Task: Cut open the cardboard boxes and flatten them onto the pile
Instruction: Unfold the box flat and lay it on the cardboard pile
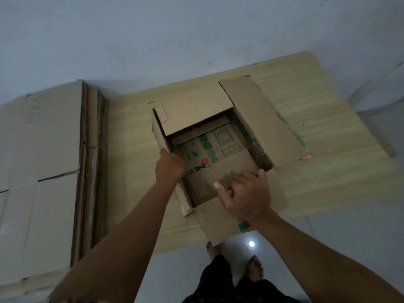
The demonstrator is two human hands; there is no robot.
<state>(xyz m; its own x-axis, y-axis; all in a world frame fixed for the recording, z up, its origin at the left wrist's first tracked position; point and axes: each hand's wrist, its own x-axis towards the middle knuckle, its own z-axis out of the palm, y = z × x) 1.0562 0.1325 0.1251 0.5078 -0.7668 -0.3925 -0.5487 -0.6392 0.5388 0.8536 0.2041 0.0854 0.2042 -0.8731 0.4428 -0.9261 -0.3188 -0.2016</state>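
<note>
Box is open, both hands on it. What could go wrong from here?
1. The left hand grips the box wall and the right hand the near flap; pulling unevenly might tear the cardboard instead of folding it.
2. The bare feet stand close under the near flap, so a dropped box could land on them.
3. The pile lies to the left, apart from the box; a careless toss may skew it.

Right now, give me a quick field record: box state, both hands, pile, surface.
box: cardboard box upright, top flaps open, green print inside
left hand: left hand grips the box's left wall edge
right hand: right hand holds the near flap's edge
pile: flattened cardboard pile left of the box, apart from it
surface: wood-grain mat on the floor
</note>
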